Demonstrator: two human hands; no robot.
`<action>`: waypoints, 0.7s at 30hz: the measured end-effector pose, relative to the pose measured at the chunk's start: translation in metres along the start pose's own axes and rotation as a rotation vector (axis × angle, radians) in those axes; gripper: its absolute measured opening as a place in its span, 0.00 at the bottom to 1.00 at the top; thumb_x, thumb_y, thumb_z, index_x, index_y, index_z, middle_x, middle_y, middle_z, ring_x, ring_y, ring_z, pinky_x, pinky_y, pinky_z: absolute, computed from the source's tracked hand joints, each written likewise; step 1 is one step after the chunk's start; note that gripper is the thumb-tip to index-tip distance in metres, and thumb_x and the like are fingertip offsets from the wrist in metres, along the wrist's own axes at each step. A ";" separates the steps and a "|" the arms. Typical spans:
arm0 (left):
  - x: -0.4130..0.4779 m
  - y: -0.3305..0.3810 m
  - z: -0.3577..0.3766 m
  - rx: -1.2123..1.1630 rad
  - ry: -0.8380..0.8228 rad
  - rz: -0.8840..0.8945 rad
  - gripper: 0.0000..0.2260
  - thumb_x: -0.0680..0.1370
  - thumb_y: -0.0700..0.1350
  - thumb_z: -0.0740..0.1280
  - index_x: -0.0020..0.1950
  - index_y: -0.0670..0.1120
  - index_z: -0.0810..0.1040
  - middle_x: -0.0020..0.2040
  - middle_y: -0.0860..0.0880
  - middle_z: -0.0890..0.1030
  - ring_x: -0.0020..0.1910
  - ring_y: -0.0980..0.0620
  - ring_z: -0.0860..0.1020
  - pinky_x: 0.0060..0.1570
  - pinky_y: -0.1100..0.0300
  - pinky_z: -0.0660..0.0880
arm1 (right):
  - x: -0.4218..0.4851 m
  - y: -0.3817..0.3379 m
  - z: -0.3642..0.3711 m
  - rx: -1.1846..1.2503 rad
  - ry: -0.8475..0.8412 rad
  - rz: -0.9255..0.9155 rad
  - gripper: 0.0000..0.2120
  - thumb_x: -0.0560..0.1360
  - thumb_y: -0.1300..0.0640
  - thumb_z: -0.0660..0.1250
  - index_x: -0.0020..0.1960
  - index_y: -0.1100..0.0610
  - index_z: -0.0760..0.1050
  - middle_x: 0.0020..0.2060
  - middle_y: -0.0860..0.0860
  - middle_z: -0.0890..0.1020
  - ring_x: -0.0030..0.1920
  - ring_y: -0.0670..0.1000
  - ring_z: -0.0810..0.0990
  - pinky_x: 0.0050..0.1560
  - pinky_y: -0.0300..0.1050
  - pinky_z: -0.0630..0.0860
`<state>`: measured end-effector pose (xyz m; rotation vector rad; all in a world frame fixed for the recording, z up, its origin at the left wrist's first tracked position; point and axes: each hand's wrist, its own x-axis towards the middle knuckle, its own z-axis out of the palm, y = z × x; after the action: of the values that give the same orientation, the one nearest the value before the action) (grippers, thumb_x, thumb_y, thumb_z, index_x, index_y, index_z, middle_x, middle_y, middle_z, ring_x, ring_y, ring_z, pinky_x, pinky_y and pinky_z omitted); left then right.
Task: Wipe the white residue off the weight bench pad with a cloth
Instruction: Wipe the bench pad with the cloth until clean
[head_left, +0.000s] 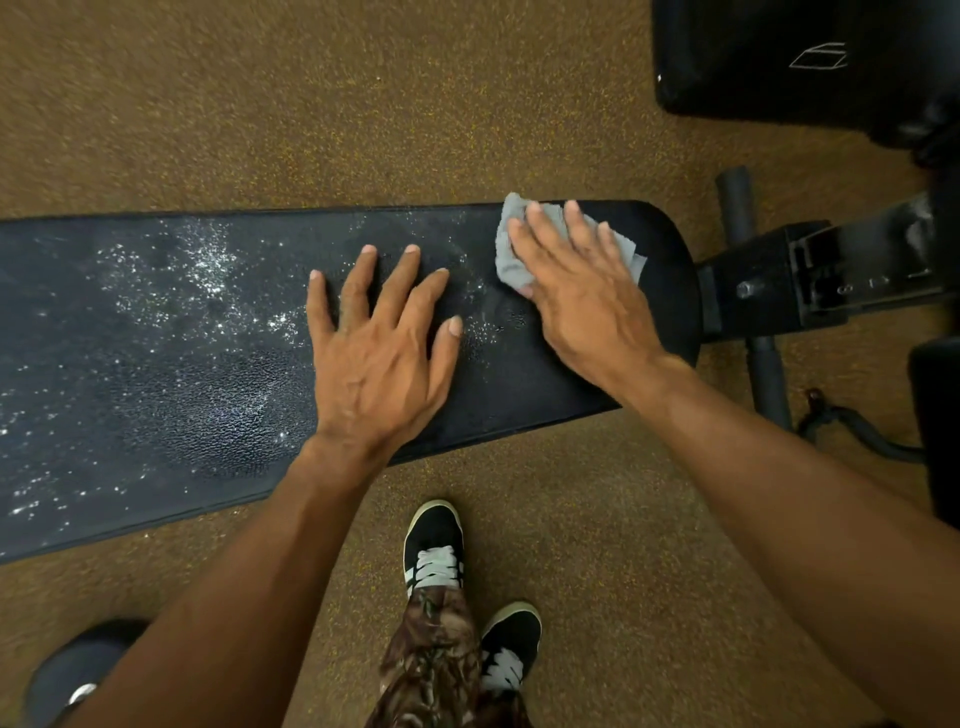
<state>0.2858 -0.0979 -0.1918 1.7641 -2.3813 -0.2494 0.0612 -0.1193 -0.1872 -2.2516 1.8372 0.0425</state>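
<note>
Right hand (571, 280) presses the cloth (511, 260) flat-fingered on the pad (182, 364); left hand (379, 338) braces, spread. Residue (208, 270) lies leftward, so long overlapping strokes that way look best.

Black weight bench pad (156, 395), speckled white.
White residue (208, 280) dusted its left half; a crumpled grey cloth (505, 266) lay at the far right end.

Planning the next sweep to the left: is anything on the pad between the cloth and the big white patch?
Yes. The left hand lies flat on the pad, fingers spread, directly between the cloth under the right hand and the heavy residue farther left. Lighter specks lie around the left hand itself.
</note>
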 end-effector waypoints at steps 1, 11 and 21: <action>-0.003 -0.002 0.000 0.011 -0.006 0.008 0.24 0.84 0.59 0.52 0.76 0.50 0.70 0.77 0.49 0.69 0.78 0.40 0.63 0.74 0.33 0.54 | 0.011 -0.007 0.000 0.028 0.022 0.063 0.25 0.85 0.50 0.48 0.81 0.53 0.54 0.81 0.50 0.56 0.81 0.60 0.50 0.79 0.61 0.48; -0.006 -0.003 0.001 0.002 -0.024 0.002 0.25 0.83 0.60 0.53 0.76 0.50 0.68 0.78 0.50 0.68 0.79 0.41 0.61 0.74 0.32 0.53 | 0.000 0.004 -0.008 0.064 0.022 0.001 0.23 0.84 0.59 0.55 0.79 0.56 0.61 0.79 0.53 0.63 0.80 0.61 0.54 0.79 0.58 0.50; -0.008 -0.003 0.002 -0.018 -0.014 0.011 0.22 0.81 0.56 0.58 0.73 0.49 0.70 0.79 0.50 0.67 0.79 0.41 0.61 0.75 0.31 0.52 | 0.005 -0.042 0.003 0.094 0.007 -0.053 0.25 0.85 0.51 0.48 0.79 0.57 0.60 0.79 0.53 0.62 0.80 0.61 0.54 0.78 0.60 0.48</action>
<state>0.2905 -0.0912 -0.1950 1.7470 -2.3897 -0.2812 0.1030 -0.1162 -0.1838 -2.2376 1.7438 -0.0589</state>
